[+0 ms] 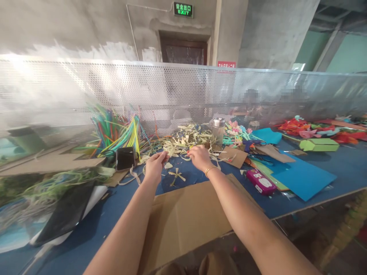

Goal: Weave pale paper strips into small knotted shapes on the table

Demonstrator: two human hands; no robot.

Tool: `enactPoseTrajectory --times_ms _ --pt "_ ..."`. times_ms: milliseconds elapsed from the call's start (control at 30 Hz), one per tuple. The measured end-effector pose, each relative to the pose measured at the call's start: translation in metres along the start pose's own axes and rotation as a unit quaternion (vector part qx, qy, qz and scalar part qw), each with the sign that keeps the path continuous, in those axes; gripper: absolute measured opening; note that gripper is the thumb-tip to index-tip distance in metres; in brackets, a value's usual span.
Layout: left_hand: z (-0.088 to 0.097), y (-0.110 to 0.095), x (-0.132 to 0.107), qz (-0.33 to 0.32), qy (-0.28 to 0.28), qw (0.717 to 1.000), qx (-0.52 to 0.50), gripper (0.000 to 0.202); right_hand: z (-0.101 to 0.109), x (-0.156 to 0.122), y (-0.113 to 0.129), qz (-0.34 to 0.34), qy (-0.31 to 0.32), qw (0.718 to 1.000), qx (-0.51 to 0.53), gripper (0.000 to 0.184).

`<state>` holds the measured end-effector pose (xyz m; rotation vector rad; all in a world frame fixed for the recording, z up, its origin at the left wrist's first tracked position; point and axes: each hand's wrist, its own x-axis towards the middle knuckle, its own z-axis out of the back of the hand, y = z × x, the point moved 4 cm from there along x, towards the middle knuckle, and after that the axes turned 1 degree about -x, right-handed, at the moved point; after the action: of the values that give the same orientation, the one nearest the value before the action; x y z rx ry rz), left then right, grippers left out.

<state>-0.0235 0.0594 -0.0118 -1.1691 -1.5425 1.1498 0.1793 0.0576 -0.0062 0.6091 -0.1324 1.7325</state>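
Observation:
Both arms reach out over the blue table (117, 217). My left hand (156, 165) is closed with thumb and forefinger together in a pinch; whatever is between them is too small to make out. To its right, my right hand (200, 157) has its fingers curled at the near edge of a heap of pale straw-like strips (190, 137). Its fingertips point left, and what they grip is hidden. Just below and between the hands lies a small star-shaped piece of pale strips (177, 175). Loose strip ends curl around both hands.
A cardboard sheet (186, 225) covers the table's front edge. Coloured stems (114, 133), a dark phone (125, 158) and a black tablet-like slab (67, 214) lie left. A steel-capped bottle (218, 131), purple case (260, 182) and blue sheet (301, 175) are right. Perforated metal panel (114, 84) stands behind.

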Motion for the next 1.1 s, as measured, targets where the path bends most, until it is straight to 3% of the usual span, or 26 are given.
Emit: enactPoseTrajectory --times_ms 67,133,233,367,567,767,867,1000,1100 --pt "0.000 -0.001 0.000 -0.001 0.000 1.000 -0.005 0.051 -0.015 0.001 0.007 0.027 0.073 0.997 0.009 0.021" --pt "0.000 -0.002 -0.001 -0.005 0.000 1.000 -0.006 0.051 -0.019 0.002 0.005 0.015 0.082 0.996 0.017 0.021" --pt "-0.001 -0.003 -0.002 -0.006 0.006 1.000 0.003 0.051 -0.007 0.006 -0.005 -0.017 -0.003 0.995 0.102 0.021" --pt "-0.002 -0.002 -0.003 0.002 0.012 1.000 0.003 0.049 0.003 0.007 -0.026 -0.129 -0.082 0.967 0.205 0.018" --pt "-0.001 -0.001 -0.003 0.005 0.005 1.000 -0.007 0.047 0.002 0.003 -0.041 -0.192 -0.065 0.969 0.141 0.017" --pt "-0.002 0.002 -0.002 0.002 0.019 1.000 0.001 0.048 0.001 0.000 -0.032 -0.143 -0.024 0.989 0.031 0.020" --pt "-0.003 0.004 -0.001 0.003 0.028 1.000 0.006 0.048 -0.001 0.000 -0.032 -0.145 -0.034 0.988 0.037 0.019" --pt "-0.004 0.005 -0.001 0.010 0.029 1.000 0.006 0.047 -0.003 0.008 -0.039 -0.152 -0.116 0.967 0.168 0.028" --pt "-0.006 0.002 -0.005 0.004 0.039 0.999 0.023 0.046 -0.016 0.019 -0.042 -0.181 -0.099 0.907 0.368 0.044"
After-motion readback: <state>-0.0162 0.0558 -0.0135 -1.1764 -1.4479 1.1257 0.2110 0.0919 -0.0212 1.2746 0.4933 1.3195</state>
